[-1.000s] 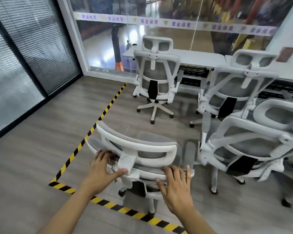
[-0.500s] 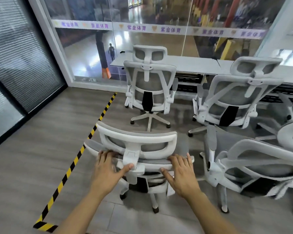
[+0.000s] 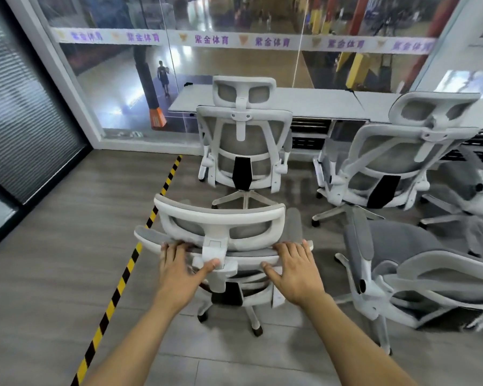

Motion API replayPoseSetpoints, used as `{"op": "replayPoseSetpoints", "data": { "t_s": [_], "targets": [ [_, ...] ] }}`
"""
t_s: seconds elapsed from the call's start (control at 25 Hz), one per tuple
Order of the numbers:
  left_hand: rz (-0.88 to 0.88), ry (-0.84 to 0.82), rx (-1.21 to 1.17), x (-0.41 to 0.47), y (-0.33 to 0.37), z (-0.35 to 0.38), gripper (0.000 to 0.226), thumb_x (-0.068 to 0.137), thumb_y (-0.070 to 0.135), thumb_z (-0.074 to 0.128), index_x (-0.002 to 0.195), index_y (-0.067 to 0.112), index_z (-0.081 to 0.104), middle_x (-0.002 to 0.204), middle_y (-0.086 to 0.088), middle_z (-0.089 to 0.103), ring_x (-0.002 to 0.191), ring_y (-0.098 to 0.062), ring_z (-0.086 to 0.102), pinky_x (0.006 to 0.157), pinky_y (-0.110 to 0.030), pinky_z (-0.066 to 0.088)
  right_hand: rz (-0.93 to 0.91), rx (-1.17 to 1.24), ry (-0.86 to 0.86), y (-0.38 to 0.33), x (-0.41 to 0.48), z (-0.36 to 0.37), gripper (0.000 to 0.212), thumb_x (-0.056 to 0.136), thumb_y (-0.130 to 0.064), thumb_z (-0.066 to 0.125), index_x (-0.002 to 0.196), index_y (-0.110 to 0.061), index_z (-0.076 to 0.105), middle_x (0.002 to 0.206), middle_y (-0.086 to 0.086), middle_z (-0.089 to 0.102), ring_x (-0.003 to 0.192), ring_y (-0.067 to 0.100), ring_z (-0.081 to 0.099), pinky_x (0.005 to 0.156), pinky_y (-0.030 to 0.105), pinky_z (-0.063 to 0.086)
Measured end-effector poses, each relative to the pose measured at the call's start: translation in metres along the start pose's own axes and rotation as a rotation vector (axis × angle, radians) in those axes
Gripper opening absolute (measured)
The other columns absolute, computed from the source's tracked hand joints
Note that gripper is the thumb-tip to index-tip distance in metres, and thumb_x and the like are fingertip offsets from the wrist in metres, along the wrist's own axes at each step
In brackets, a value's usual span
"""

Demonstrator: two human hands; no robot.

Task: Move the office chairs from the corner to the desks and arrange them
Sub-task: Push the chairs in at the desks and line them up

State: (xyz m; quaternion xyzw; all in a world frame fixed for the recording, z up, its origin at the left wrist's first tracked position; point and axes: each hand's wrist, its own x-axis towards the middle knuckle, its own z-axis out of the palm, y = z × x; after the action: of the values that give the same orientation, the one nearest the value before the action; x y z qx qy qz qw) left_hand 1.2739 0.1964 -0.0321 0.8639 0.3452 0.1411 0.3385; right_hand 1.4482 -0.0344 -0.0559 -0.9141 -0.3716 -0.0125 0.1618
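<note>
Over the last second the white-framed grey mesh office chair (image 3: 221, 218) has rolled forward, off the taped corner and nearer the desks. The move looks well under way, but this chair is not yet parked. It stands on the grey wood-effect floor (image 3: 67, 232).

Ahead, a long white table (image 3: 318, 103) runs along a glass wall. Two chairs of the same make face it, backs to the camera: a matching chair straight ahead (image 3: 244, 146), tucked close, and a matching chair on the right (image 3: 396, 160), angled. A third matching chair (image 3: 402, 246) stands just beside the pushed one, on its right. The pushed chair is between the camera and the chair straight ahead, near it but apart.

A strip of yellow and black hazard tape (image 3: 123, 277) runs along the floor on its left.

The left hand (image 3: 179, 271) and right hand (image 3: 296, 271) hold the top edge of its backrest, either side of the headrest post. The fingers (image 3: 176, 247) of each hand are draped over the rim with thumbs pressed behind, a loose pushing grip holding nothing else. It probably needs steering toward a free stretch of table
</note>
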Motion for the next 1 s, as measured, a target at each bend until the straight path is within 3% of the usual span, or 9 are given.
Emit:
{"op": "replayPoseSetpoints", "data": {
  "t_s": [0.24, 0.36, 0.48, 0.56, 0.64, 0.72, 0.84, 0.92, 1.0],
  "targets": [
    [0.044, -0.074, 0.08, 0.022, -0.008, -0.014, 0.091, 0.067, 0.095, 0.041, 0.131, 0.031, 0.048, 0.155, 0.002, 0.031, 0.15, -0.023, 0.009, 0.122, -0.049, 0.016, 0.046, 0.004, -0.032, -0.02, 0.016, 0.002, 0.063, 0.093, -0.071, 0.033, 0.132, -0.024, 0.051, 0.13, -0.004, 0.054, 0.133, 0.019, 0.043, 0.125, 0.043, 0.012],
    [0.085, 0.161, 0.12, -0.005, 0.019, -0.003, 0.073, 0.084, 0.075, 0.047, 0.131, 0.019, 0.049, 0.145, -0.011, 0.042, 0.136, -0.033, 0.035, 0.11, -0.051, 0.034, 0.079, 0.067, -0.046, -0.013, 0.014, -0.004, 0.063, 0.094, -0.068, 0.036, 0.133, -0.021, 0.048, 0.136, -0.002, 0.052, 0.135, 0.02, 0.042, 0.122, 0.041, 0.023],
    [0.404, 0.32, 0.156, -0.043, 0.076, 0.037, 0.046, 0.092, 0.042, 0.054, 0.128, 0.014, 0.053, 0.14, -0.013, 0.044, 0.125, -0.032, 0.043, 0.101, -0.048, 0.042, 0.193, 0.095, 0.056, 0.033, -0.002, -0.022, 0.055, 0.093, -0.046, 0.054, 0.139, -0.017, 0.045, 0.143, 0.001, 0.049, 0.132, 0.024, 0.044, 0.113, 0.039, 0.036],
    [0.628, 0.189, 0.16, -0.045, 0.115, 0.078, 0.044, 0.09, 0.035, 0.053, 0.129, 0.016, 0.054, 0.142, -0.011, 0.045, 0.125, -0.028, 0.046, 0.102, -0.042, 0.043, 0.279, -0.029, 0.131, 0.087, -0.016, -0.042, 0.054, 0.087, -0.03, 0.064, 0.135, -0.012, 0.05, 0.141, 0.008, 0.052, 0.128, 0.03, 0.049, 0.11, 0.043, 0.038],
    [0.688, 0.066, 0.216, -0.034, 0.156, 0.121, 0.045, 0.093, 0.035, 0.045, 0.134, 0.02, 0.051, 0.146, -0.008, 0.044, 0.126, -0.027, 0.048, 0.102, -0.041, 0.046, 0.382, -0.115, 0.194, 0.156, -0.031, -0.072, 0.052, 0.081, -0.02, 0.068, 0.129, -0.007, 0.054, 0.136, 0.014, 0.056, 0.123, 0.036, 0.053, 0.108, 0.048, 0.041],
    [0.565, -0.048, 0.332, -0.017, 0.187, 0.158, 0.05, 0.098, 0.037, 0.034, 0.144, 0.021, 0.043, 0.156, -0.008, 0.035, 0.138, -0.031, 0.039, 0.112, -0.045, 0.038, 0.492, -0.154, 0.188, 0.224, -0.041, -0.106, 0.052, 0.082, -0.016, 0.067, 0.13, -0.004, 0.053, 0.136, 0.018, 0.055, 0.122, 0.041, 0.052, 0.106, 0.051, 0.041],
    [0.262, -0.151, 0.558, 0.004, 0.202, 0.195, 0.054, 0.103, 0.038, 0.03, 0.154, 0.022, 0.025, 0.164, -0.007, 0.017, 0.149, -0.03, 0.019, 0.121, -0.046, 0.016, 0.605, -0.224, 0.044, 0.31, -0.063, -0.139, 0.054, 0.094, -0.028, 0.055, 0.143, -0.008, 0.042, 0.144, 0.015, 0.049, 0.131, 0.038, 0.046, 0.11, 0.047, 0.034],
    [0.142, -0.103, 0.655, 0.004, 0.197, 0.206, 0.053, 0.101, 0.036, 0.036, 0.151, 0.018, 0.032, 0.158, -0.01, 0.032, 0.144, -0.031, 0.03, 0.119, -0.049, 0.022, 0.564, -0.322, -0.101, 0.344, -0.076, -0.141, 0.054, 0.099, -0.033, 0.045, 0.149, -0.014, 0.037, 0.147, 0.01, 0.049, 0.136, 0.031, 0.043, 0.118, 0.045, 0.026],
    [0.116, -0.025, 0.707, 0.001, 0.194, 0.215, 0.046, 0.095, 0.032, 0.046, 0.137, 0.014, 0.05, 0.138, -0.012, 0.055, 0.128, -0.033, 0.048, 0.111, -0.052, 0.03, 0.486, -0.332, -0.131, 0.363, -0.081, -0.137, 0.051, 0.098, -0.027, 0.041, 0.147, -0.014, 0.044, 0.14, 0.009, 0.056, 0.134, 0.03, 0.048, 0.122, 0.049, 0.022]
  ]
}}
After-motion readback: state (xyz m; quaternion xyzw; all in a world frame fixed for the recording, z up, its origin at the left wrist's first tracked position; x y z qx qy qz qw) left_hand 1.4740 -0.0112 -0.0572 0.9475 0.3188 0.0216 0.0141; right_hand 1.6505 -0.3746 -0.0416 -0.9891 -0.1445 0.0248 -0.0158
